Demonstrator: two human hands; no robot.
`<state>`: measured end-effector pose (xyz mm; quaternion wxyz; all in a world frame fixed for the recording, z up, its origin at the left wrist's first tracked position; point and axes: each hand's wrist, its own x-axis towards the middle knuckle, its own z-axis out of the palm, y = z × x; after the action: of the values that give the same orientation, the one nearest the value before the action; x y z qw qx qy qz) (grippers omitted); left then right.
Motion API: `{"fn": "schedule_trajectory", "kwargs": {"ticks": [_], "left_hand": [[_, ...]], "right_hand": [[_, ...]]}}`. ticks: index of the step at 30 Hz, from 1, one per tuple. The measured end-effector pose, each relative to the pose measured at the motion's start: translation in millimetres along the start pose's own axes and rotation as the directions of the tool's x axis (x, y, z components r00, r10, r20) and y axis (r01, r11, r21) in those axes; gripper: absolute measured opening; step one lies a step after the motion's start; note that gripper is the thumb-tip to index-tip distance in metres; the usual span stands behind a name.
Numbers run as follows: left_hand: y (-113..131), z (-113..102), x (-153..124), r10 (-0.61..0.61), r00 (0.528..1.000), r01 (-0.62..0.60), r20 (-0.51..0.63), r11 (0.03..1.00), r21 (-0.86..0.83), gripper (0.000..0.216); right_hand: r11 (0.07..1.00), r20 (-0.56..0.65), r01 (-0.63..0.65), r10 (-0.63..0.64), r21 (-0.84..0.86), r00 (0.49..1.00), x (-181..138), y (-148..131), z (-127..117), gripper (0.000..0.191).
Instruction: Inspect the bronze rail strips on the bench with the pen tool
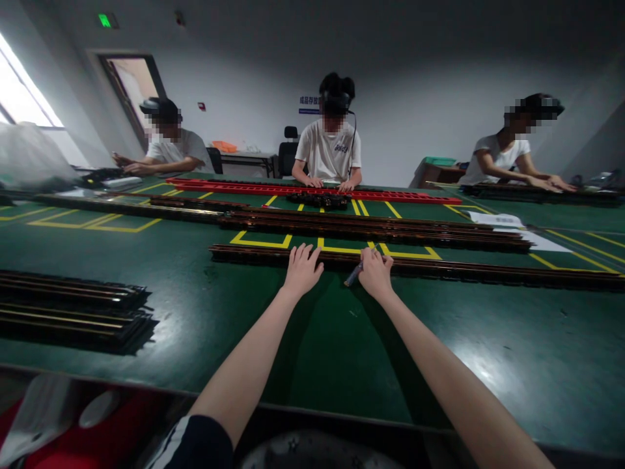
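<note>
A long dark rail strip point(488, 268) with brownish edges lies across the green table point(342, 345) in front of me. My left hand point(303, 268) rests flat on it, fingers spread. Just to the right, my right hand point(375, 270) is closed around a grey pen-like tool point(353, 275), with its knuckles at the same strip. The tool's tip points down and left toward the table.
More dark strips point(371, 228) lie further back, and a stack of them point(73, 309) sits at the left. A red rail point(312, 190) runs in front of a seated person point(330, 146). Two other people sit at the far left point(168, 146) and right point(508, 156). Yellow tape marks point(261, 242) cross the table.
</note>
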<state>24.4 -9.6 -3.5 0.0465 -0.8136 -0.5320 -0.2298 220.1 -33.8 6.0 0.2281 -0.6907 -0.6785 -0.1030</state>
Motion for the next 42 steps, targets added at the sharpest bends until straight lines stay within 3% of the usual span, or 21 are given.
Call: {"fn": "schedule_trajectory", "kwargs": {"ticks": [13, 16, 24, 42], "left_hand": [[1.6, -0.8, 0.1, -0.011, 1.0, 0.011, 0.001, 1.0, 0.007, 0.048], [2.3, -2.4, 0.0, -0.016, 1.0, 0.016, 0.017, 1.0, 0.0, 0.048], [2.5, -1.3, 0.1, -0.02, 1.0, 0.02, 0.015, 1.0, 0.005, 0.048], [3.4, -1.4, -0.5, -0.012, 1.0, 0.012, -0.013, 1.0, 0.016, 0.048]], "right_hand": [[0.984, -0.039, 0.089, -0.084, 0.153, 0.996, 0.8, 10.6, 8.5, 0.02], [0.985, -0.032, 0.106, -0.103, 0.133, 0.994, 1.2, 10.6, 10.6, 0.013], [0.999, -0.031, 0.055, -0.054, 0.002, 0.998, 2.8, 10.2, 12.5, 0.038], [0.996, -0.054, 0.06, -0.064, -0.073, 0.996, -0.6, 1.5, 6.6, 0.024]]}}
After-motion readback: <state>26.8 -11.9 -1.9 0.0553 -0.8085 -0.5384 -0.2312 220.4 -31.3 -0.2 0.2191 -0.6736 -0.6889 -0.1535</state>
